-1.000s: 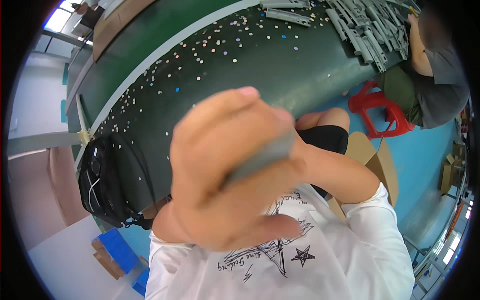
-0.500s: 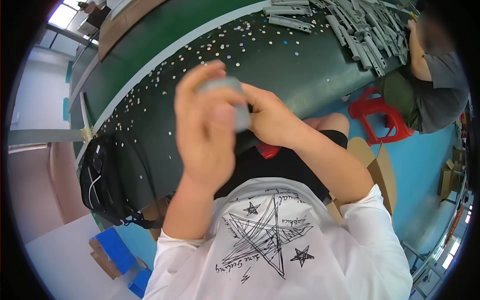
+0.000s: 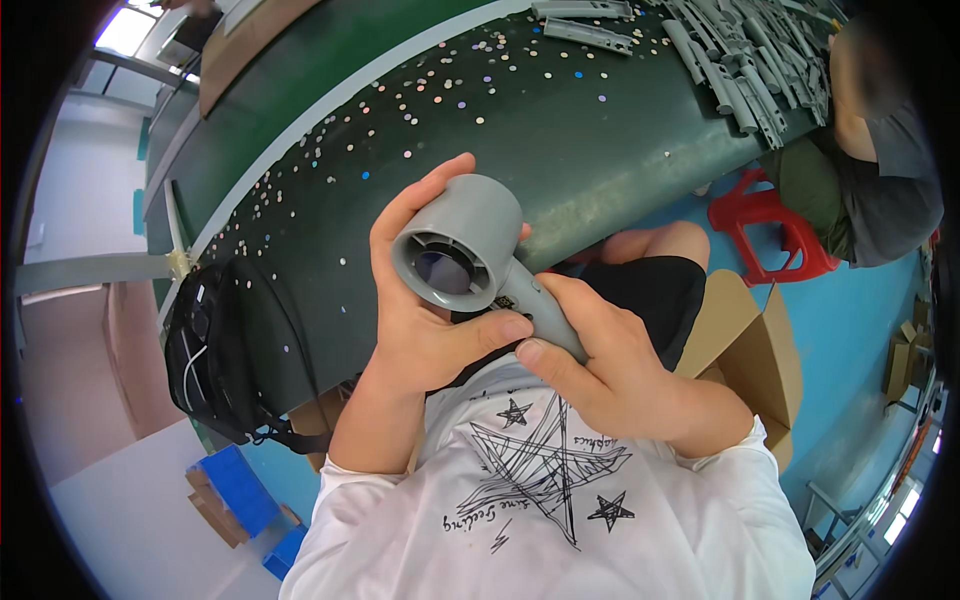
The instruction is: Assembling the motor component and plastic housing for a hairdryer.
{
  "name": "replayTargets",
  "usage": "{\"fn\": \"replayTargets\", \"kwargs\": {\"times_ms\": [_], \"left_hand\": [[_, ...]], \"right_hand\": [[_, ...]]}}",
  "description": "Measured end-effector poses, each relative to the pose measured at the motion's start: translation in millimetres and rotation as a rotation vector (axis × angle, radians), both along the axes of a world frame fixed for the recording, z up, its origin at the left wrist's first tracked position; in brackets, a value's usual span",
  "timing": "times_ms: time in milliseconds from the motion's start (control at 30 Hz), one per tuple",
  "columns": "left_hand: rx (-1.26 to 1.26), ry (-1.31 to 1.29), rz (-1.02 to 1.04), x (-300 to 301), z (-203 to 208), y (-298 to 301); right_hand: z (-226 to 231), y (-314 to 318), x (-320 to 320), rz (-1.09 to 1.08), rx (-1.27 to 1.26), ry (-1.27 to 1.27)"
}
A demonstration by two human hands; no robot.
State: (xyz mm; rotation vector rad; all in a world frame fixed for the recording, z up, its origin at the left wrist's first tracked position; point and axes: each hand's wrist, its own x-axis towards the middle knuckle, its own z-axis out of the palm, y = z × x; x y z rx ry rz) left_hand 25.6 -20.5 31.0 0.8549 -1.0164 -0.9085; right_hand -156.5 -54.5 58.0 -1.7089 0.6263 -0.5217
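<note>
A grey handheld fan [image 3: 478, 228] is held between both hands above my lap, its round hollow head tilted up to the left. Inside the open end a dark round hub with spokes shows. My left hand [image 3: 415, 330] cups the head from the left, with its thumb on the neck. Around the handle, my right hand [image 3: 600, 365] is closed, with the thumb on the near side. The far side of the head and the fingers behind it are hidden.
Small round discs [image 3: 462, 104] lie scattered over the dark green table [image 3: 590, 160]. Several grey handle-shaped shells [image 3: 750, 70] are piled at the far right. A black bag [image 3: 205, 350] lies at the left, an opened cardboard box [image 3: 745, 335] at the right. Beside a red stool [image 3: 765, 225] a person sits.
The fan was blurred and mostly covered by my left hand; now it is tilted with its open end in sight. My right hand has come down and nearer, along the handle.
</note>
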Motion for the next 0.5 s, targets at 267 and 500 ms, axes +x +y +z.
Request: {"fn": "replayTargets", "kwargs": {"times_ms": [267, 500], "left_hand": [[-0.122, -0.077, -0.008, 3.2, -16.5, -12.5], [0.387, 0.017, 0.156, 40.0, 24.4, -72.9]], "right_hand": [[-18.1, -10.6, 11.9, -0.097, -0.281, 0.041], [5.0, -150.6, 88.6, -0.206, 0.234, -0.042]]}}
